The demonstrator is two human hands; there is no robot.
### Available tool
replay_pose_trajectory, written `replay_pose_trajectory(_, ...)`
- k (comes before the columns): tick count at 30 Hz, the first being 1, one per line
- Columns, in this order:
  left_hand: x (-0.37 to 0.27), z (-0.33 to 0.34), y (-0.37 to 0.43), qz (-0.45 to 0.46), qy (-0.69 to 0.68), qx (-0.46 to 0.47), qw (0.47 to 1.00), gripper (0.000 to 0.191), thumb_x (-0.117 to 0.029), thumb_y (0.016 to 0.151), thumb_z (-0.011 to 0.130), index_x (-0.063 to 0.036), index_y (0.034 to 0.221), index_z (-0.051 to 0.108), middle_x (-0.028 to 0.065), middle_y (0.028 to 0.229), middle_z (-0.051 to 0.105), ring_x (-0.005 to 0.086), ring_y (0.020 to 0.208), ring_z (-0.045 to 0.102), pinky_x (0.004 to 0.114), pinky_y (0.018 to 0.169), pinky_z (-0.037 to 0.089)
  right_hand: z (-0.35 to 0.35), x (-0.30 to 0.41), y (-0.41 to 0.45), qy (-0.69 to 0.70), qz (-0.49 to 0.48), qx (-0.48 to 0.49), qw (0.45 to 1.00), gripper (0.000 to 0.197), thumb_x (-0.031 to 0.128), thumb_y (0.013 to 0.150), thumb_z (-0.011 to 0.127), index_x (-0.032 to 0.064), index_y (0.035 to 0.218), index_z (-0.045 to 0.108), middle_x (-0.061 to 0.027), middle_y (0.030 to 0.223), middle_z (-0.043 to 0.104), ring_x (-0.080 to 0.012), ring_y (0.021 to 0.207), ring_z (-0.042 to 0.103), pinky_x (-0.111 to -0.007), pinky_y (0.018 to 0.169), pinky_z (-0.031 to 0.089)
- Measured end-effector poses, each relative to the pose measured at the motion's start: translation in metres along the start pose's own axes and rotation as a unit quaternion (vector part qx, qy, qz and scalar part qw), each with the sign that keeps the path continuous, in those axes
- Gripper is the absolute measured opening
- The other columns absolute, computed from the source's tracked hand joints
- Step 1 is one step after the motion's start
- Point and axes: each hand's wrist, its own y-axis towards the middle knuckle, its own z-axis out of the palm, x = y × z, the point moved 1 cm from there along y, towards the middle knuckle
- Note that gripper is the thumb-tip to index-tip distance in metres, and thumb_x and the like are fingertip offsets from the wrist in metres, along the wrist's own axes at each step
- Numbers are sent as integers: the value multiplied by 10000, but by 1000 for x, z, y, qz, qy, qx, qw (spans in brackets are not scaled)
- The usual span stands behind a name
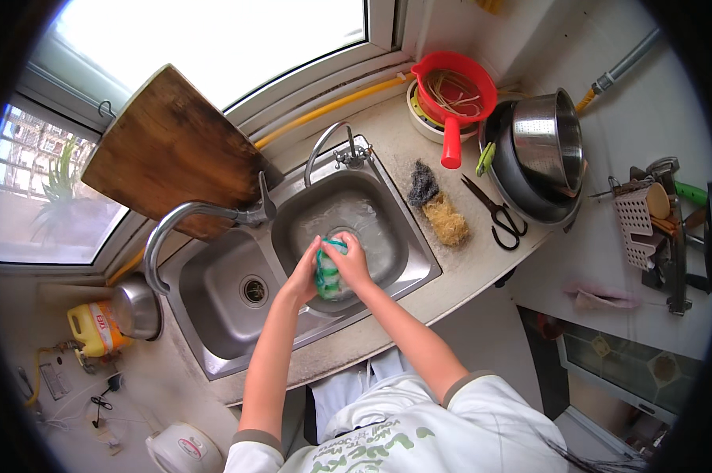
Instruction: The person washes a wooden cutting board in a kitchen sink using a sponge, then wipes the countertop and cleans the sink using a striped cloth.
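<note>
A wet green-and-white bundle, perhaps a dishcloth (327, 277), is squeezed between my two hands above the right basin (385, 260) of a steel double sink. My left hand (303, 275) presses it from the left. My right hand (350, 260) wraps around its upper right side, and the fingers hide part of it. Rippling clear water (347, 213) lies in the basin below. Left of my hands is the other basin (217, 301), with a round drain strainer (253, 291).
A large chrome faucet (196, 208) arches over the left basin; a thin tap (317, 151) stands behind the right one. Scouring pads (445, 222), black scissors (501, 219), a red strainer (450, 127) and stacked steel pots (539, 142) sit rightward. A wooden cutting board (172, 148) leans by the window.
</note>
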Motion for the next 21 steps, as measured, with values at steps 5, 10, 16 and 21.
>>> replay_pose_trajectory(5,7,-21,-11,-29,110,139,984,450,-133,716,681,-90,1118,483,74,1029,565,182,843,598,311,649,466,1,36,12,-59,-161,104,980,340,305,725,669,65,952,587,-124,863,549,-259,864,554,-337,737,444)
replay_pose_trajectory(10,22,-12,3,-7,365,-68,929,170,-123,660,711,-93,750,569,-3,633,532,110,617,524,264,494,370,-7,29,15,-310,-141,241,909,491,500,703,590,41,876,619,-197,768,618,-372,756,594,-430,668,478)
replay_pose_trajectory(16,54,-16,32,190,697,-200,662,267,-212,737,558,-10,904,614,235,859,610,379,811,595,391,667,470,-15,5,5,-347,-68,223,908,342,301,786,475,6,770,647,-220,810,621,-372,769,605,-442,699,490)
replay_pose_trajectory(21,53,9,25,125,764,-216,595,185,-156,691,546,-57,797,660,181,813,634,343,803,613,425,695,489,-19,-27,6,-370,-44,224,900,347,271,816,426,15,740,648,-233,821,611,-396,789,592,-476,718,467)
